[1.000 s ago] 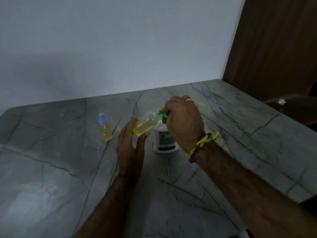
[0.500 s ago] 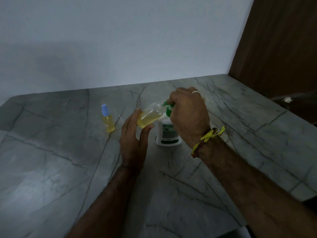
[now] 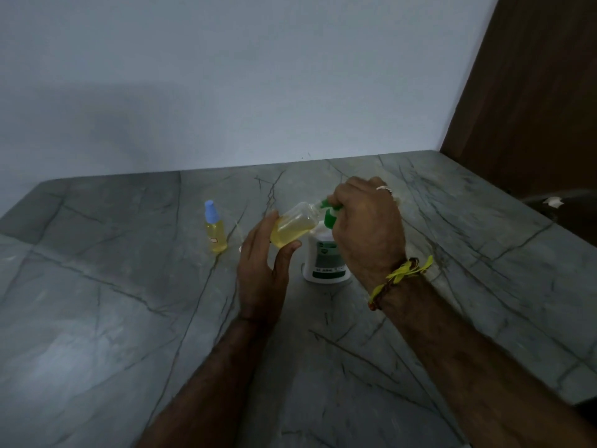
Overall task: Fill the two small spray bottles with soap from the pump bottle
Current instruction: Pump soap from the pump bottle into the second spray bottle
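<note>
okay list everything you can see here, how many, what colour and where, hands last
spray bottle with cap: 1, yellow liquid, blue cap, upright on the counter, left.
open spray bottle: 1, clear, partly filled yellow, tilted, mouth at the pump spout.
pump bottle: 1, white, green pump, upright on the counter at centre.
counter: 1, grey, veined.
wall: 1, pale.
wood panel: 1, brown, right.
hands: left hand holds the open bottle; right hand, with ring and yellow wrist thread, covers the pump head.
</note>
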